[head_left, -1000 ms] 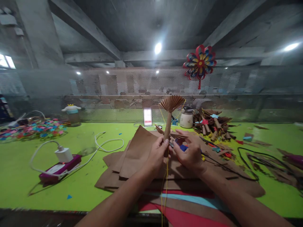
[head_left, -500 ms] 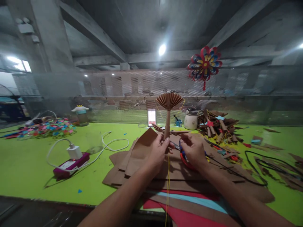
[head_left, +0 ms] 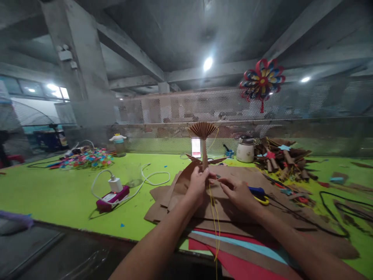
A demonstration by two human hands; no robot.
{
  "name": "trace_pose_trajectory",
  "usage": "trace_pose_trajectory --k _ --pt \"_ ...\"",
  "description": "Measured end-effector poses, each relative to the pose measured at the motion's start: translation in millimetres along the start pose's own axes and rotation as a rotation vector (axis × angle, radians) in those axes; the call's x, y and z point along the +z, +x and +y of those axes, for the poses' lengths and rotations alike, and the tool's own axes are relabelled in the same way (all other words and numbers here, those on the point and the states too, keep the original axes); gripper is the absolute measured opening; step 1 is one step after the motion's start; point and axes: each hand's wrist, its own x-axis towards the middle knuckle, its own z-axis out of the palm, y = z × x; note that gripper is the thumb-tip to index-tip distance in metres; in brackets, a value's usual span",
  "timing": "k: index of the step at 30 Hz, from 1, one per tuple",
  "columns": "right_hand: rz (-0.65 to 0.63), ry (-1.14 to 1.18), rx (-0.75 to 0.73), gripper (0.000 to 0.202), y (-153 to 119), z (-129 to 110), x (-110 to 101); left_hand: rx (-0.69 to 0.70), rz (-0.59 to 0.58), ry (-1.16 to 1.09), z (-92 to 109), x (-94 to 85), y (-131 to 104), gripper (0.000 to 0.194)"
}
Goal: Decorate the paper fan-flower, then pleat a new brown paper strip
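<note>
The person's left hand [head_left: 199, 184] was closed around the lower end of a brown paper piece [head_left: 204, 153], which stood upright above the stacked brown sheets [head_left: 241, 212] on the green surface [head_left: 72, 194]. The right hand [head_left: 237, 194] was just beside it, fingers bent towards its base; whether they pinched anything could not be told.

Much of the piece looked made: the tube was rolled, a pleated fan [head_left: 202, 130] spread at its top, and folded wings [head_left: 218, 160] stuck out lower down. Yellow string [head_left: 215, 221] hung below, its long ends loose and seemingly untrimmed. No star showed on it, whereas a blue star [head_left: 284, 147] and a red star [head_left: 271, 155] topped the heap of similar pieces [head_left: 288, 161] to the right. That heap suggested several were finished or nearly so, with this one likely short of that.
</note>
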Motion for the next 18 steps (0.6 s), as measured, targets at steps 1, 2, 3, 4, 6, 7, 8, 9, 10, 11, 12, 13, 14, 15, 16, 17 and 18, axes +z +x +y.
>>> trace_pose_trajectory --k 1,2,3,4,6,7,8,9,10,11,12,13,14,15,16,17,18 --pt "-0.009 -0.004 0.007 0.021 0.1 1.2 0.2 -0.001 0.012 0.004 -1.1 -1.1 1.1 0.021" --pt "-0.019 -0.007 0.014 0.021 0.2 2.3 0.4 -0.001 0.024 0.006 -1.9 -1.9 2.1 0.021" --pt "-0.03 -0.008 0.018 0.021 0.4 3.0 0.4 -0.001 0.036 0.005 -2.4 -2.6 2.9 0.02" --pt "-0.042 -0.008 0.021 0.021 0.5 3.6 0.4 0.0 0.045 0.002 -2.6 -3.0 3.5 0.019" --pt "-0.062 -0.012 0.02 0.02 0.5 3.9 0.3 0.0 0.05 -0.008 -2.6 -3.6 4.3 0.02" --pt "-0.071 -0.016 0.015 0.02 0.5 3.9 0.4 -0.004 0.048 -0.011 -2.5 -3.9 4.7 0.02" --pt "-0.078 -0.019 0.009 0.019 0.4 3.9 0.5 -0.006 0.045 -0.01 -2.6 -4.1 5.0 0.021" --pt "-0.083 -0.022 0.002 0.019 0.4 3.9 0.7 -0.006 0.043 -0.005 -2.8 -4.4 5.4 0.022" --pt "-0.084 -0.025 -0.006 0.018 0.3 4.0 0.8 -0.004 0.042 0.0 -3.0 -4.6 5.7 0.022" --pt "-0.085 -0.028 -0.015 0.018 0.3 4.0 0.9 -0.003 0.04 0.007 -3.2 -4.8 5.8 0.023" --pt "-0.084 -0.031 -0.023 0.018 0.3 3.9 0.9 -0.001 0.037 0.014 -3.3 -4.8 5.8 0.023" --pt "-0.081 -0.032 -0.031 0.018 0.3 3.7 0.6 -0.004 0.033 0.02 -3.2 -4.7 5.5 0.025" --pt "-0.076 -0.031 -0.037 0.018 0.4 3.2 0.1 -0.013 0.025 0.026 -2.9 -4.5 5.0 0.026" --pt "-0.071 -0.028 -0.04 0.018 0.6 2.5 -0.6 -0.025 0.013 0.032 -2.3 -4.3 4.1 0.028" --pt "-0.064 -0.022 -0.039 0.019 0.8 1.6 -1.4 -0.036 0.0 0.038 -1.7 -4.0 3.1 0.03" --pt "-0.055 -0.015 -0.038 0.019 1.1 0.6 -2.3 -0.047 -0.016 0.044 -1.1 -3.7 2.1 0.031" --pt "-0.044 -0.008 -0.038 0.02 1.4 -0.4 -3.2 -0.054 -0.035 0.051 -0.5 -3.5 1.1 0.032"
